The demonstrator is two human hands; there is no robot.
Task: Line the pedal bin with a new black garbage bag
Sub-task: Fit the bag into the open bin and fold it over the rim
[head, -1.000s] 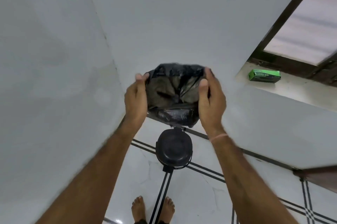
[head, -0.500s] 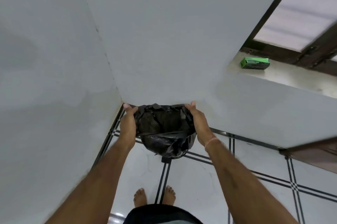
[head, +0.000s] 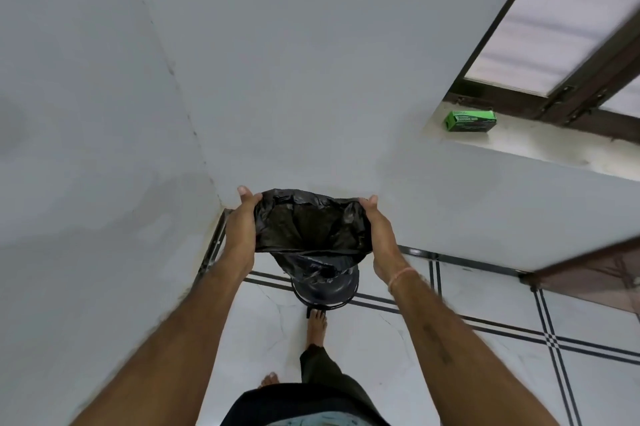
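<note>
Above the pedal bin [head: 325, 290], the black garbage bag [head: 311, 228] was gripped by left hand [head: 242, 228] and right hand [head: 379, 235], its mouth stretched open for insertion.

A single head-worn camera looks steeply down and forward from above the person's arms, close to the left hand [head: 242, 228] and right hand [head: 379, 235], which sit mid-frame. Beyond the hands rise the wall corner and window sill [head: 540, 145]; below them lies the tiled floor [head: 450, 356].
</note>
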